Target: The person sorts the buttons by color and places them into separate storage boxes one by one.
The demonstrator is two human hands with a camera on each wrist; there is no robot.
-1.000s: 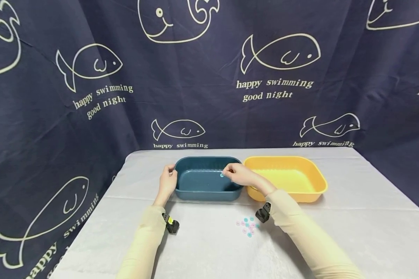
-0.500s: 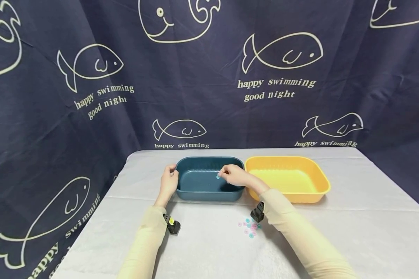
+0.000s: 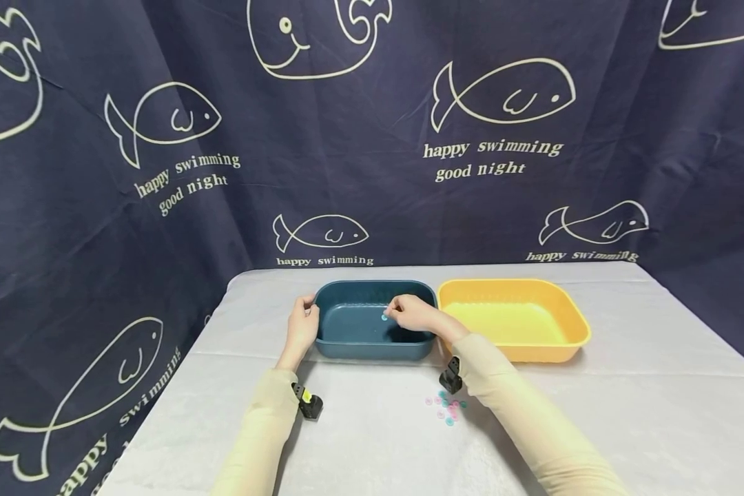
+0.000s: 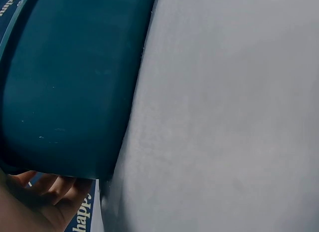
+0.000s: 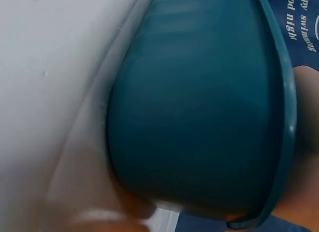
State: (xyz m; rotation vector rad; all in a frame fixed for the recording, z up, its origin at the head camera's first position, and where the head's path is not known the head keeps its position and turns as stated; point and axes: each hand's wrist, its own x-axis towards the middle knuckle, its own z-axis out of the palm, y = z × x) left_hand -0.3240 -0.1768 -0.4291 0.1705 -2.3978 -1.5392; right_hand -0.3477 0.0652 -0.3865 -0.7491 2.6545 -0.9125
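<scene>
My left hand (image 3: 302,325) grips the left end of a dark blue basin (image 3: 372,351). In the left wrist view, the fingers (image 4: 57,189) of that hand lie curled against the basin's end wall. Over the basin's inside, my right hand (image 3: 412,313) pinches a small light-blue button (image 3: 384,317) at its fingertips. Several pink and light-blue buttons (image 3: 450,409) lie loosely grouped on the table near the right wrist. The right wrist view shows mainly the basin's outer wall (image 5: 199,107), with the hand (image 5: 305,142) partly hidden behind its rim.
A yellow basin (image 3: 558,353) stands directly to the right of the blue one, partly behind the right forearm. Both stand on a table with a pale cloth (image 3: 372,441). A dark blue curtain (image 3: 372,165) with fish prints hangs behind the table.
My right hand has moved left and slightly lower over the blue basin, carrying the light-blue button. My left hand has stayed on the basin's left end.
</scene>
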